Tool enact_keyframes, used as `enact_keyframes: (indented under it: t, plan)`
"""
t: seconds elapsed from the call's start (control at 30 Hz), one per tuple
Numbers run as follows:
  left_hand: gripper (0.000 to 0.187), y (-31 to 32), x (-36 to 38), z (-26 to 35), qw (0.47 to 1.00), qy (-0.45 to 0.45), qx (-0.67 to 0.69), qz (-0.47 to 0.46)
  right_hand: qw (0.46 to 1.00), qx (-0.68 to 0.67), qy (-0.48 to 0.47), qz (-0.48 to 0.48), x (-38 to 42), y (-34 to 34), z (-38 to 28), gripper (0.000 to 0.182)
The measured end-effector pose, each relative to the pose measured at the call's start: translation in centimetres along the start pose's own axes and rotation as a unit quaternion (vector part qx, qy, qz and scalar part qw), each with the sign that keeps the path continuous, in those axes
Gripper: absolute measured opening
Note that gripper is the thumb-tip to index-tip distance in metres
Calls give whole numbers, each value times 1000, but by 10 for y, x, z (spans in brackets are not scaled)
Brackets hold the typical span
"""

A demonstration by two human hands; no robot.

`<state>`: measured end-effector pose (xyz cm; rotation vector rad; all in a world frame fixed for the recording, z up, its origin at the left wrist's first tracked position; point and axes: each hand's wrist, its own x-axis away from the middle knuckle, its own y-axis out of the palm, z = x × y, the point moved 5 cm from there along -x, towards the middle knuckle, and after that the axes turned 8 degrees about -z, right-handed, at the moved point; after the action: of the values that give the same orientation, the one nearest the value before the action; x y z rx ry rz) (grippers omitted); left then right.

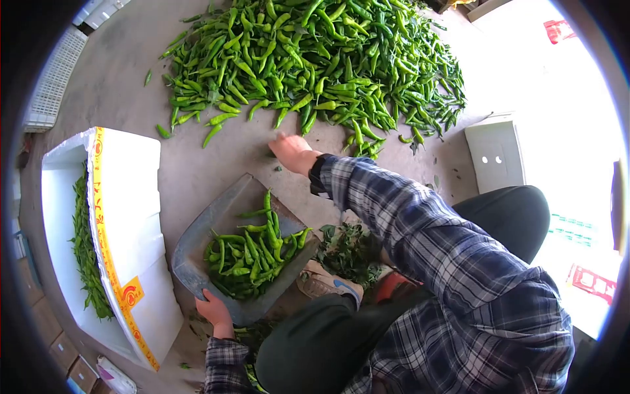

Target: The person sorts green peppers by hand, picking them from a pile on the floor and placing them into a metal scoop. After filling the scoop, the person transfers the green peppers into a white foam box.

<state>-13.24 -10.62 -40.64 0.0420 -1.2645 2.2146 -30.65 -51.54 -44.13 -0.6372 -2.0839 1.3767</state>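
My left hand [214, 311] is closed on the near left rim of a grey dustpan-shaped scoop [190, 253]. Inside the scoop lies a heap of long green peppers [252, 256]. My right hand [291, 151] is stretched forward over the floor, between the scoop and a large pile of green peppers [315, 65]. Its fingers are smeared and partly turned away, so whether they hold anything cannot be made out. A few loose peppers lie at the pile's near edge, just beyond this hand.
On the left stands a white foam box [134, 190] with yellow tape and green peppers inside. Dark green leaves [351, 253] lie beside my shoe [328, 282]. A pale box [495, 151] stands at the right. A white crate [58, 82] is at the far left.
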Motion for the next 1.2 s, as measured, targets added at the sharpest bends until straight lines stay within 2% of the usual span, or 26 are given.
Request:
enact_keyframes:
  t: [0.07, 0.13, 0.17, 0.23, 0.3, 0.33, 0.4, 0.47, 0.53, 0.57, 0.7, 0.8, 0.87, 0.93, 1.0, 1.07, 1.13, 1.2]
  plan:
    - [40, 2, -1, -6, 1000, 2, 12, 4, 975, -3, -68, -212, 21, 21, -4, 14]
    - [42, 3, -3, -12, 1000, -10, -5, 11, 869, -25, -244, -429, 61, 34, -10, 14]
    - [42, 3, -2, -13, 1000, -12, -4, 10, 869, -24, -244, -430, 63, 32, -7, 14]
    - [43, 2, -2, -11, 1000, -10, -22, 16, 925, 80, -69, -364, 53, 21, 18, 10]
    - [43, 3, -3, -13, 1000, -8, -27, 8, 988, 80, -23, -128, 20, -8, 50, 11]
    - [43, 3, -4, -14, 999, -7, -31, 3, 997, 1, 62, -37, 7, -28, 66, 16]
    - [43, 2, -4, -16, 999, 6, -35, 14, 992, 101, 33, -70, -4, -50, 71, 19]
    - [43, 1, -2, -12, 999, 17, -36, 25, 984, 173, -2, -33, 0, -48, 72, 21]
    - [42, 1, -2, -9, 999, 16, -26, 23, 981, 174, 8, -89, 5, -39, 71, 21]
    - [42, 2, -2, -10, 999, 16, -26, 22, 981, 176, 3, -82, 10, -39, 67, 19]
    - [41, 3, -5, -22, 1000, 7, -18, 11, 974, 177, -82, -117, 36, -34, 58, 21]
    - [40, 4, -4, -18, 1000, 5, -16, 6, 962, 194, -95, -166, 48, -28, 61, 22]
    - [39, 3, -4, -14, 1000, 0, -6, 8, 965, 188, -117, -139, 51, -31, 65, 19]
    - [37, 2, -4, -15, 1000, -21, -16, -6, 987, 97, -34, -124, 47, -44, 77, 20]
    - [36, 2, -3, -12, 1000, -11, -16, -2, 990, 75, 98, -75, 40, -82, 92, 21]
    - [36, 2, -1, -10, 1000, -1, -19, 3, 984, -13, 177, 32, 33, -100, 128, 26]
    - [36, 1, -1, -6, 999, 19, -20, 20, 976, -39, 213, 33, 25, -103, 145, 28]
    - [36, 0, 0, 0, 999, 24, -34, 28, 982, -42, 185, -3, 17, -86, 139, 29]
